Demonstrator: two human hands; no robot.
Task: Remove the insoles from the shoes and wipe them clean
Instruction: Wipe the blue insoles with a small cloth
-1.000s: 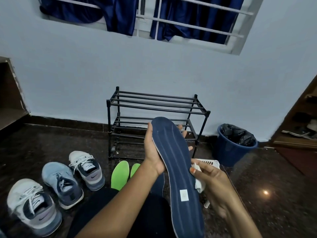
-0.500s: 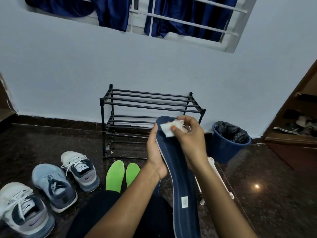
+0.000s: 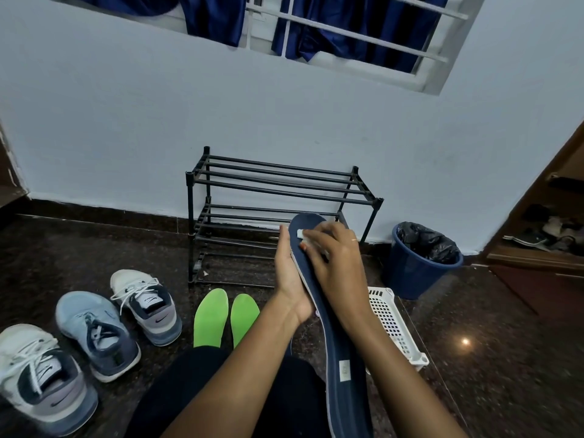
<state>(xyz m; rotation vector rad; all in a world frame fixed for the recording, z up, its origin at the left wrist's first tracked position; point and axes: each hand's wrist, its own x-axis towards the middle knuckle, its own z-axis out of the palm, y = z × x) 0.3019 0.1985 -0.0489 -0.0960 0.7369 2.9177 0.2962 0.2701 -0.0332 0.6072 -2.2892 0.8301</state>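
Observation:
My left hand (image 3: 289, 273) grips a long dark blue insole (image 3: 346, 352) from behind, holding it up in front of me. My right hand (image 3: 335, 257) presses a small white wipe (image 3: 299, 233) onto the insole's upper part, fingers curled over the wipe. Two bright green insoles (image 3: 211, 317) lie side by side on the floor ahead of my knee. Three sneakers stand at the left: a white-and-grey one (image 3: 147, 306), a light blue one (image 3: 96, 335) and another white-and-grey one (image 3: 41, 377).
A black metal shoe rack (image 3: 278, 184) stands against the wall. A blue bin (image 3: 417, 267) lined with a black bag is at the right. A white perforated basket (image 3: 392, 327) lies by my right arm. A wooden cabinet (image 3: 550, 235) opens at far right.
My right hand came up from beside the insole's middle to its toe end with the wipe, then slid a little down along the surface. The left hand keeps its hold.

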